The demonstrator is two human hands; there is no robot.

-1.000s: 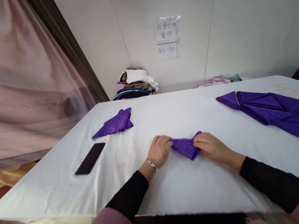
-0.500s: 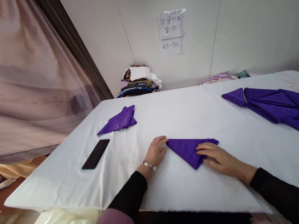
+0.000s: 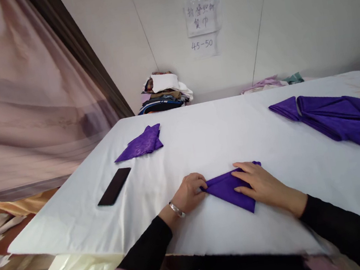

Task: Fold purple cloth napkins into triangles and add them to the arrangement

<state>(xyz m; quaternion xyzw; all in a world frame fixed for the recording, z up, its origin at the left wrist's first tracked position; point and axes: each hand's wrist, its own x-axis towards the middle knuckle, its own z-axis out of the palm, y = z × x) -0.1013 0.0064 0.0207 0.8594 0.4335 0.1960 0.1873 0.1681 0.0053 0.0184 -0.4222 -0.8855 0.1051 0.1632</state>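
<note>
A folded purple cloth napkin (image 3: 225, 189) lies on the white table in front of me, shaped like a triangle with its point to the left. My left hand (image 3: 188, 194), with a silver bracelet at the wrist, pinches that left point between thumb and fingers. Across the wide right end rests my right hand (image 3: 264, 185), fingers spread and flat on the cloth, partly covering it. Farther off to the left sits another folded purple napkin (image 3: 142, 143). At the right, a long bundle of purple napkins (image 3: 350, 118) stretches past the frame's edge.
A black phone (image 3: 114, 186) lies on the white-covered table (image 3: 200, 132), left of my hands. Behind the table's far edge are a stack of folded clothes (image 3: 163, 92) and some pink cloth (image 3: 263, 84). A curtain (image 3: 24, 86) hangs at the left; handwritten signs (image 3: 203, 21) are on the wall.
My left fingers have closed on the napkin's left point. The napkin has turned slightly, its left point and lower corner now nearer me. My right hand has shifted up over its top edge.
</note>
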